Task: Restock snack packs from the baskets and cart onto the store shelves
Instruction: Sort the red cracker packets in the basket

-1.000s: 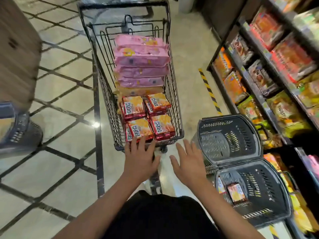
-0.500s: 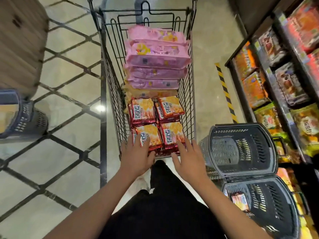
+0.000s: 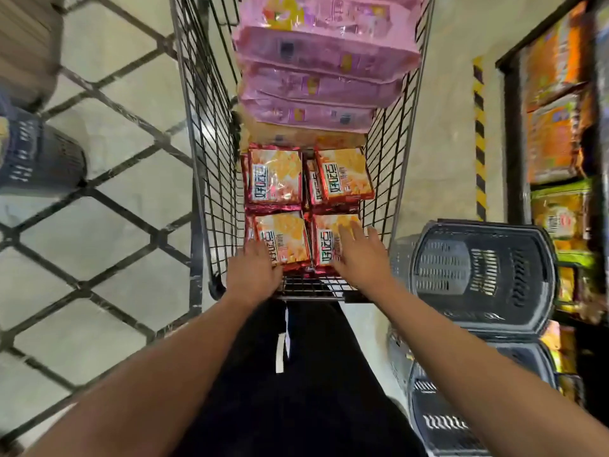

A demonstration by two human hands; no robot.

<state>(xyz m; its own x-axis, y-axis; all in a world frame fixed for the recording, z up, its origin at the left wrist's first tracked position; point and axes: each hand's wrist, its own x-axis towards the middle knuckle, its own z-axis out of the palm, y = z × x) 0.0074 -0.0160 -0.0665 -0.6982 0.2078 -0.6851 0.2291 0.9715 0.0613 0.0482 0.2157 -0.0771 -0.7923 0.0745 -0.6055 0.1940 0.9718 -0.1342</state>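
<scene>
Both hands, left [image 3: 253, 272] and right [image 3: 357, 255], fingers spread flat on orange cracker packs [image 3: 276, 176] at cart [image 3: 211, 159] near end; pack lettering blurred, unreadable.

Floor [image 3: 108, 206] was pale glossy tile crossed by dark lines in a diamond pattern. A yellow-and-black hazard stripe [image 3: 479, 136] ran along the floor beside the right-hand fixture. A wooden-looking panel [image 3: 23, 37] stood at upper left, blurred. Lighting was even, indoor.
</scene>
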